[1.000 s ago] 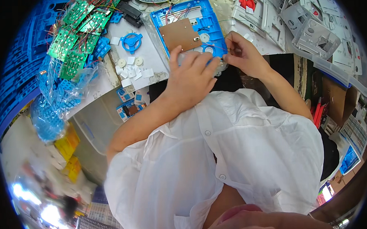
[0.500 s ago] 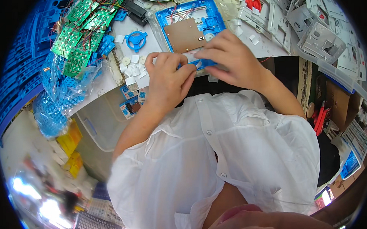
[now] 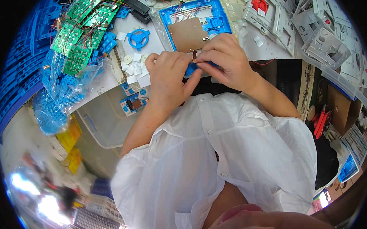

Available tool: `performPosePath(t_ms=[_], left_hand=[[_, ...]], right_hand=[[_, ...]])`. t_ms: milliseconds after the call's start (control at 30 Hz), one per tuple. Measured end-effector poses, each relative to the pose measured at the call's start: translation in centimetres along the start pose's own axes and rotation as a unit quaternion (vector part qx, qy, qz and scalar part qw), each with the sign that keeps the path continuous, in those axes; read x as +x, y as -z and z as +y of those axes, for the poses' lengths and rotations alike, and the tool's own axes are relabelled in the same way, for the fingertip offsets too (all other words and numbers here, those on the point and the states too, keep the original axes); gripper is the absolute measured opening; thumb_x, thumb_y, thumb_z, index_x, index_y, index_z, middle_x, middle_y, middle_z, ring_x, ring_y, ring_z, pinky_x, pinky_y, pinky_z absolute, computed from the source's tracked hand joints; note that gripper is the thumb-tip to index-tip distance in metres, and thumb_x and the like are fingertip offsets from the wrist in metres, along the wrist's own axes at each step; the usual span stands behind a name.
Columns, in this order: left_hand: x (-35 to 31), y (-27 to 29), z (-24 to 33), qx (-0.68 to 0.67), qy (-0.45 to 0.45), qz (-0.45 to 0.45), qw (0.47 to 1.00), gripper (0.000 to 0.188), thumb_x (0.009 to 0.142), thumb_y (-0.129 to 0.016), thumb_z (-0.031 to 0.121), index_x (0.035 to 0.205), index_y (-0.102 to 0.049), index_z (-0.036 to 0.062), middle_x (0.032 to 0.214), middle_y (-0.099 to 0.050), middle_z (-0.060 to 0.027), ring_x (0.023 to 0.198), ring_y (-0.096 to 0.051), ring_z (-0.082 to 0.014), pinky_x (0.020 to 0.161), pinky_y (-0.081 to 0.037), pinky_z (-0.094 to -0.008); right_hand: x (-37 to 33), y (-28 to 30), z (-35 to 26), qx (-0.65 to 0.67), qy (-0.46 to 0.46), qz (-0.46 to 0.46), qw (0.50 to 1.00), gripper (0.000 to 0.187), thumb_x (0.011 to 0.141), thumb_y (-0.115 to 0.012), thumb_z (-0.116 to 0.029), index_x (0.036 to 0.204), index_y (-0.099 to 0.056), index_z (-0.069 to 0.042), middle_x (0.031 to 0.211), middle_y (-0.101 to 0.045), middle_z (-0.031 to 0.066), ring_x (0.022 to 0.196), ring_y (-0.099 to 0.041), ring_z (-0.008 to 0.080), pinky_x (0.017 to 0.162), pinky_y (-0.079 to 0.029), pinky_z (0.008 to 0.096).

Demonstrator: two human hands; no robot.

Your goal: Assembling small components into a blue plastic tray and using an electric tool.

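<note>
Remotely, I am viewing the right hand (image 3: pixel 230 59) pinching a shiny part (image 3: pixel 195 56) by the blue case (image 3: pixel 223 17), the left hand (image 3: pixel 170 72) curving alongside, its hold unclear.

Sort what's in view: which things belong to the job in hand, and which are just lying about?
In hand or at hand:
right hand, pinching a small copper-edged part
left hand, close beside it
blue casing
brown board on the casing

Apparently just lying about:
green circuit boards
blue ring
white casings
red-handled tool
</note>
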State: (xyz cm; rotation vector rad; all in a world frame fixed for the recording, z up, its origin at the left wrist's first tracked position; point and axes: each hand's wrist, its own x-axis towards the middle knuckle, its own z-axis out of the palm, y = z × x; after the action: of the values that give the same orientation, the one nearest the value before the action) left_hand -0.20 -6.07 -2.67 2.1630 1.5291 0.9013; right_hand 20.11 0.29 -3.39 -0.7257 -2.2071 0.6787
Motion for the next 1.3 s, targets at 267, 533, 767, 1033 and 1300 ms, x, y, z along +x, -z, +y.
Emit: performPosePath(t_ms=[267, 533, 767, 1033, 1300], left_hand=[[1.2, 0.1, -1.6, -0.011, -0.052, -0.012, 0.998, 0.016, 0.085, -0.08, 0.019, 0.096, -0.071, 0.0113, 0.09, -0.071, 0.0007, 0.082, -0.062, -0.0196, 0.085, -0.034, -0.0388], [1.5, 0.0, -1.7, -0.034, -0.04, -0.017, 0.998, 0.015, 0.085, -0.079, 0.018, 0.094, -0.071, 0.0113, 0.087, -0.07, -0.0007, 0.081, -0.062, -0.0204, 0.085, -0.034, -0.0413], [1.5, 0.0, -1.5, -0.024, -0.038, -0.024, 0.999, 0.008, 0.088, -0.074, 0.01, 0.095, -0.069, 0.0119, 0.088, -0.069, -0.0004, 0.084, -0.063, -0.0204, 0.089, -0.033, -0.0433], [1.4, 0.2, -1.6, -0.064, -0.02, -0.059, 0.996, 0.014, 0.086, -0.072, 0.005, 0.098, -0.068, 0.0107, 0.088, -0.069, -0.001, 0.086, -0.065, -0.0206, 0.092, -0.033, -0.0439], [1.4, 0.2, -1.0, -0.09, 0.015, -0.053, 0.994, 0.014, 0.084, -0.076, 0.013, 0.094, -0.068, 0.0095, 0.086, -0.068, -0.0013, 0.082, -0.063, -0.0208, 0.091, -0.034, -0.0428]], right_hand=[[0.8, 1.0, 0.5, 0.067, -0.023, -0.056, 0.996, 0.016, 0.083, -0.077, -0.007, 0.099, -0.072, -0.01, 0.099, -0.068, 0.0043, 0.096, -0.06, 0.0288, 0.084, -0.049, 0.0373], [1.1, 1.2, 0.7, 0.082, -0.019, -0.06, 0.995, 0.02, 0.08, -0.074, -0.001, 0.098, -0.07, -0.009, 0.099, -0.069, 0.0048, 0.095, -0.06, 0.0291, 0.081, -0.051, 0.0379], [1.1, 1.1, 0.9, 0.082, -0.028, -0.068, 0.994, 0.023, 0.077, -0.074, 0.002, 0.097, -0.069, -0.009, 0.095, -0.068, 0.0044, 0.094, -0.059, 0.0286, 0.08, -0.051, 0.038], [1.2, 1.4, 0.8, 0.09, -0.015, -0.068, 0.993, 0.028, 0.075, -0.075, 0.007, 0.099, -0.068, -0.005, 0.097, -0.068, 0.0085, 0.093, -0.062, 0.0297, 0.083, -0.05, 0.038], [1.0, 1.1, 1.0, 0.087, -0.016, -0.04, 0.995, 0.024, 0.076, -0.076, 0.002, 0.096, -0.068, -0.01, 0.094, -0.068, 0.0031, 0.091, -0.06, 0.0275, 0.078, -0.05, 0.0373]])
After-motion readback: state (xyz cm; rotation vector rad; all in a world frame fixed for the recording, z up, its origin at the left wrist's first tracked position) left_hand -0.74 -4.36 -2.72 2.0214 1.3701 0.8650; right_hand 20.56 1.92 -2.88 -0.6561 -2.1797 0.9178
